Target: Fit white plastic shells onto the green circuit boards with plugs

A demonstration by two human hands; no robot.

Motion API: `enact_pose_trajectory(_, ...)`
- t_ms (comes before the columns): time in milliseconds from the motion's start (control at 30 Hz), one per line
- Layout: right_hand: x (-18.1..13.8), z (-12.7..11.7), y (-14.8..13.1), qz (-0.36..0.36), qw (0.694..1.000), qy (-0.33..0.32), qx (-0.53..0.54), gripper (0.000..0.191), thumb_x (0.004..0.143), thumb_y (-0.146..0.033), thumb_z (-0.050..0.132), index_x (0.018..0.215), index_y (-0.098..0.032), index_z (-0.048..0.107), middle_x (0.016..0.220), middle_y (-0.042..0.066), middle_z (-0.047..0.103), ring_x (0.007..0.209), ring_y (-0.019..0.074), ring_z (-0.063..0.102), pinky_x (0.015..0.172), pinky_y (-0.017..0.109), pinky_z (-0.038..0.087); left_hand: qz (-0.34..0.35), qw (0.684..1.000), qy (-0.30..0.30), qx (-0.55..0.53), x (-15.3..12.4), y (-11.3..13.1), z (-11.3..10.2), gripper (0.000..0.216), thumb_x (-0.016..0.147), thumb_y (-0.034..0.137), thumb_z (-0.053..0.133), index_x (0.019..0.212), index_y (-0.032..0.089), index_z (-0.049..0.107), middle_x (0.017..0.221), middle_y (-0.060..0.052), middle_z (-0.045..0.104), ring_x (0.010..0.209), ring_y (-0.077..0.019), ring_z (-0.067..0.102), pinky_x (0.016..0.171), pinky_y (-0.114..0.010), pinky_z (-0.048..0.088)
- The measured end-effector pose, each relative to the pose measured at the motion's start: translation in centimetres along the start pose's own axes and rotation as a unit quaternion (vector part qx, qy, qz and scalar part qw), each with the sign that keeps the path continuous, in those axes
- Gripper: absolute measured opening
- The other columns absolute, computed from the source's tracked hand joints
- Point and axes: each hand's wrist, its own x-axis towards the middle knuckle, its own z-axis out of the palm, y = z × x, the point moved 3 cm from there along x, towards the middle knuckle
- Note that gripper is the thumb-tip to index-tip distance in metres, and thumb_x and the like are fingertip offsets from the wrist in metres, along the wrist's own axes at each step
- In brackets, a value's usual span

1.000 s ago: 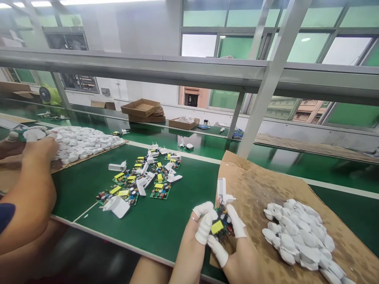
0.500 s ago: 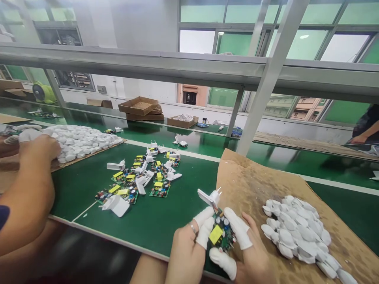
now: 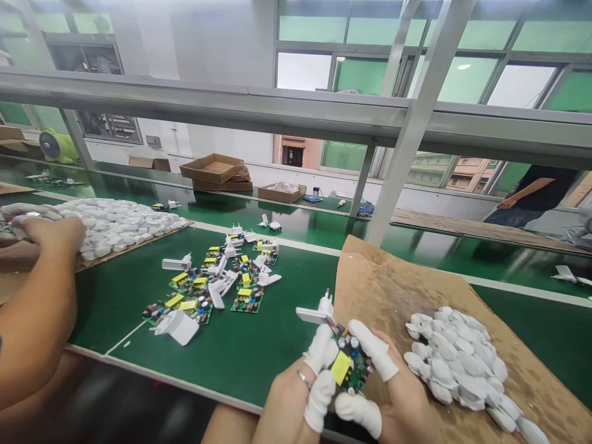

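A green circuit board [image 3: 354, 361] with a yellow transformer is held between both hands above the table's front edge. My left hand [image 3: 300, 382], with white finger cots and a ring, is closed on its left side near the attached white plug piece [image 3: 319, 310]. My right hand [image 3: 393, 388], also in finger cots, grips the board's right side with thumb and finger. Left of the hands lies a cluster of similar boards [image 3: 247, 299] with white plug pieces. To the right, a heap of white shell-like pieces [image 3: 457, 357] rests on a cardboard sheet [image 3: 370, 283].
At the left, another person's arm [image 3: 41, 296] reaches beside a larger pile of white pieces [image 3: 124, 225]. A metal post [image 3: 400, 166] rises behind the cardboard. Brown trays [image 3: 213, 169] stand at the back. Another person [image 3: 536, 191] stands at the far right.
The board has turned slightly in my hands, and its white plug piece has swung left with the prongs pointing more upward. My left fingers have shifted on the board. The view has moved slightly.
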Motion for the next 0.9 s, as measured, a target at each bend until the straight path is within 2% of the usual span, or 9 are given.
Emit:
enact_pose_trajectory(67, 0.3, -0.2, 0.0, 0.013, 1.0, -0.007, 0.022, 0.055, 0.07, -0.053, 0.04, 0.117, -0.025, 0.03, 0.107, 0.005, 0.053, 0.098, 0.0213, 0.049, 0.08, 0.031, 0.044, -0.027, 0.999, 0.03, -0.028, 1.0, -0.6, 0.9, 0.034, 0.065, 0.045, 0.048, 0.085, 0.023, 0.064, 0.084, -0.003, 0.064, 0.085, -0.0221, 0.055, 0.079, -0.029, 0.043)
enact_pose_trajectory(200, 1.1, -0.3, 0.2, -0.024, 0.999, -0.014, 0.038, 0.061, 0.068, -0.049, 0.047, 0.12, -0.024, 0.028, 0.103, 0.005, 0.055, 0.096, 0.0185, 0.05, 0.076, 0.026, 0.045, -0.05, 0.998, 0.017, -0.046, 2.3, -0.7, 1.7, 0.046, 0.074, 0.046, 0.031, 0.084, 0.017, 0.065, 0.08, -0.007, 0.064, 0.075, -0.0216, 0.059, 0.078, -0.034, 0.044)
enact_pose_trajectory(300, 2.7, -0.5, 0.8, -0.037, 0.994, -0.101, 0.015, 0.061, 0.068, -0.045, 0.049, 0.121, -0.021, 0.03, 0.104, 0.006, 0.056, 0.094, 0.0202, 0.051, 0.076, 0.028, 0.045, -0.026, 0.998, 0.038, -0.037, 1.9, -0.4, -0.9, 0.044, 0.072, 0.047, 0.036, 0.1, 0.019, 0.057, 0.096, -0.005, 0.06, 0.091, -0.0217, 0.053, 0.092, -0.035, 0.032)
enact_pose_trajectory(400, 6.0, -0.5, 2.0, 0.058, 0.97, -0.235, -0.028, 0.058, 0.068, -0.042, 0.049, 0.118, -0.016, 0.037, 0.11, 0.008, 0.052, 0.098, 0.022, 0.049, 0.08, 0.031, 0.042, 0.017, 0.992, 0.062, 0.106, 1.8, -0.8, -4.8, 0.046, 0.074, 0.042, 0.036, 0.113, 0.019, 0.044, 0.115, -0.003, 0.047, 0.11, -0.0187, 0.037, 0.099, -0.033, 0.019)
enact_pose_trajectory(467, 9.3, 0.1, 2.9, 0.097, 0.952, -0.286, -0.056, 0.053, 0.067, -0.042, 0.049, 0.112, -0.015, 0.043, 0.106, 0.008, 0.054, 0.095, 0.0216, 0.051, 0.078, 0.029, 0.042, 0.044, 0.953, 0.022, 0.299, 2.4, -1.3, -6.3, 0.045, 0.076, 0.037, 0.03, 0.114, 0.016, 0.042, 0.121, -0.005, 0.04, 0.115, -0.0211, 0.03, 0.097, -0.037, 0.022)
enact_pose_trajectory(533, 13.2, 1.6, 3.9, 0.096, 0.945, -0.302, -0.082, 0.04, 0.067, -0.043, 0.049, 0.097, -0.018, 0.054, 0.09, 0.006, 0.061, 0.081, 0.0202, 0.056, 0.069, 0.027, 0.044, 0.048, 0.88, -0.02, 0.472, 3.2, -2.1, -6.9, 0.045, 0.075, 0.031, 0.029, 0.113, 0.013, 0.044, 0.123, -0.008, 0.037, 0.118, -0.027, 0.021, 0.093, -0.045, 0.025)
enact_pose_trajectory(633, 18.7, 4.7, 6.0, 0.128, 0.94, -0.283, -0.141, 0.041, 0.072, -0.048, 0.043, 0.092, -0.013, 0.053, 0.085, 0.008, 0.059, 0.077, 0.0192, 0.055, 0.066, 0.031, 0.043, 0.022, 0.806, -0.019, 0.591, 4.0, -2.7, -6.8, 0.043, 0.07, 0.026, 0.03, 0.104, 0.012, 0.053, 0.115, -0.014, 0.045, 0.116, -0.0336, 0.019, 0.085, -0.055, 0.026)
enact_pose_trajectory(767, 21.8, 7.5, 7.5, 0.187, 0.922, -0.278, -0.196, 0.046, 0.078, -0.046, 0.035, 0.109, -0.012, 0.039, 0.101, 0.01, 0.052, 0.081, 0.0159, 0.054, 0.068, 0.034, 0.044, 0.023, 0.784, -0.013, 0.62, 3.8, -2.6, -6.5, 0.035, 0.067, 0.024, 0.033, 0.087, 0.015, 0.062, 0.116, -0.014, 0.045, 0.113, -0.0319, 0.029, 0.084, -0.054, 0.027)
enact_pose_trajectory(900, 18.0, 5.8, 6.4, 0.149, 0.918, -0.3, -0.211, 0.059, 0.077, -0.047, 0.034, 0.121, -0.008, 0.026, 0.106, 0.017, 0.05, 0.09, 0.0237, 0.051, 0.074, 0.041, 0.04, 0.075, 0.786, -0.006, 0.613, 3.2, -2.6, -6.6, 0.032, 0.068, 0.023, 0.036, 0.087, 0.019, 0.061, 0.103, -0.012, 0.055, 0.1, -0.0272, 0.045, 0.085, -0.056, 0.024)
